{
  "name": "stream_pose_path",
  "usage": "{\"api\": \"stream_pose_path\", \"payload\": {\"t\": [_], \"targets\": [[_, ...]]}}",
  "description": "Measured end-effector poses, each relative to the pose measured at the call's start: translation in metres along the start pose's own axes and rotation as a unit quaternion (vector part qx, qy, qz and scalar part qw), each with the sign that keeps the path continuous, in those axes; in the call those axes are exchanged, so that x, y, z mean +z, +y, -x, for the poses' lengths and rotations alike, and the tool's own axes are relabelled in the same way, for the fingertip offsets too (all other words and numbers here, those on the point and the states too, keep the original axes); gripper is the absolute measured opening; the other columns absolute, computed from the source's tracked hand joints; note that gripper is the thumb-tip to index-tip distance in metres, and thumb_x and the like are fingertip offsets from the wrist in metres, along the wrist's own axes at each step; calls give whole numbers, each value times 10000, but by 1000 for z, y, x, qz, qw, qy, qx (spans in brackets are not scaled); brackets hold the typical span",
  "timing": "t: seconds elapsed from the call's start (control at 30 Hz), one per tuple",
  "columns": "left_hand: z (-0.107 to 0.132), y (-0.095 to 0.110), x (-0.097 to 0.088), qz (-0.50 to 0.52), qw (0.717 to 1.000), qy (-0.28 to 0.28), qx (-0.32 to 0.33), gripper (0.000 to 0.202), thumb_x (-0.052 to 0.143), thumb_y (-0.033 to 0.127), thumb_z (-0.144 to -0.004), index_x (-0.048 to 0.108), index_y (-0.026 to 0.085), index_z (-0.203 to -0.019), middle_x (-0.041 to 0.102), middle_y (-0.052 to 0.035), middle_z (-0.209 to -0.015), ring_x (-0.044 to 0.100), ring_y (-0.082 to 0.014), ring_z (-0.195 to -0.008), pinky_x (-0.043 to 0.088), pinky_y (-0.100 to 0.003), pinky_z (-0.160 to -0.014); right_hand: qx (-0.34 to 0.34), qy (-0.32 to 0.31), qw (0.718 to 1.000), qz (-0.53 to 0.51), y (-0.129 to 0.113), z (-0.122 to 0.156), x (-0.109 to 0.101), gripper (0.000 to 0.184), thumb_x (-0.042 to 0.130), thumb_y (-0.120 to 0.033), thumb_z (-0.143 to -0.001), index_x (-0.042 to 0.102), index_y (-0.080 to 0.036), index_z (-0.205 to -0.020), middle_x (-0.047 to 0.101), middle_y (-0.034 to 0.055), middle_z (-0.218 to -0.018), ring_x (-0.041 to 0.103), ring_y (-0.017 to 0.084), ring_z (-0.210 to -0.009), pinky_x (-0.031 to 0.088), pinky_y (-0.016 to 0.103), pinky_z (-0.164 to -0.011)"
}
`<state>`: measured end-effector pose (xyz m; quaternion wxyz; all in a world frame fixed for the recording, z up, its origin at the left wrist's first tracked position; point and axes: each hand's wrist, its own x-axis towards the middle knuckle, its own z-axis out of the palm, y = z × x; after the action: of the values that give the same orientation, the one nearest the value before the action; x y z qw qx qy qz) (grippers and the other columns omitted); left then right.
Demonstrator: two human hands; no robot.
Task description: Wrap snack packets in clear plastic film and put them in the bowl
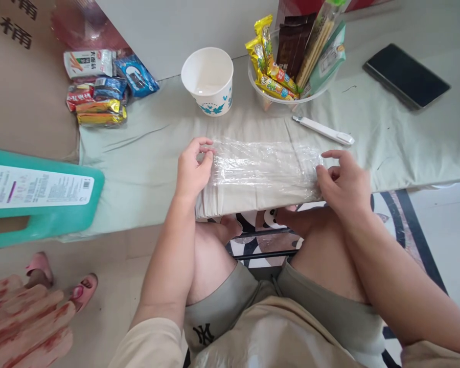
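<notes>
A crinkled clear plastic film (264, 166) lies stretched sideways across the front of the cloth-covered table; whether it is a sheet or a bag I cannot tell. My left hand (193, 168) pinches its left end between thumb and fingers. At the opposite end, my right hand (345, 179) has thumb and forefinger closed on the film's edge. Just beyond the film stands a white paper cup (214, 105) with blue leaf prints, its inside visible from above. A white utility knife (324, 130) rests on the cloth near my right hand.
Behind the knife, a clear plastic bowl (310, 102) holds yellow snack packets, brown packets and a tube of sticks. A black phone (406, 76) lies far right. Small snack packets (99, 89) and a teal container (88, 214) are at left. Someone's pink sandals (85, 291) show below.
</notes>
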<state>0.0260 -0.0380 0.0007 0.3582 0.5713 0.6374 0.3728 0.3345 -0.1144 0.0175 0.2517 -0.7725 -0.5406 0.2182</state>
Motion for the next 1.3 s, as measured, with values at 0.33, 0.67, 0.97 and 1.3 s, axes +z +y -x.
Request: {"api": "stream_pose_path", "payload": {"t": [0.33,0.67,0.97,1.3], "targets": [[-4,-3,3,-141,984,44,99,321,636,119,-817,733,216,-1107,684,-64,-1217,639,-125,-731,560,-285,-803,-29,-4,997,71,4,3,3,204,571,-312,-823,639,-270,-1011,610,-25,-607,564,193,-594,385,322,-630],[16,13,6,-192,953,100,211,142,661,241,-900,704,230,-1034,632,-111,-1228,615,-277,-1176,495,-450,-1093,-80,72,989,101,3,11,4,231,556,-315,-845,651,-258,-1048,538,9,-712,536,208,-676,405,351,-657],[17,15,19,-265,944,-54,191,279,592,117,-867,757,260,-1040,723,-64,-1311,617,-300,-1272,471,-505,-1115,-342,46,936,71,-18,26,3,198,547,-217,-923,667,-250,-1077,715,115,-1167,678,305,-1138,513,462,-962],[12,12,8,-263,939,-137,177,482,508,-21,-790,748,256,-1104,671,-38,-1444,482,-308,-1488,294,-610,-1264,-210,-75,962,160,-70,-28,42,566,662,-356,-826,571,-161,-1349,703,196,-1213,647,397,-1121,511,522,-889]]}}
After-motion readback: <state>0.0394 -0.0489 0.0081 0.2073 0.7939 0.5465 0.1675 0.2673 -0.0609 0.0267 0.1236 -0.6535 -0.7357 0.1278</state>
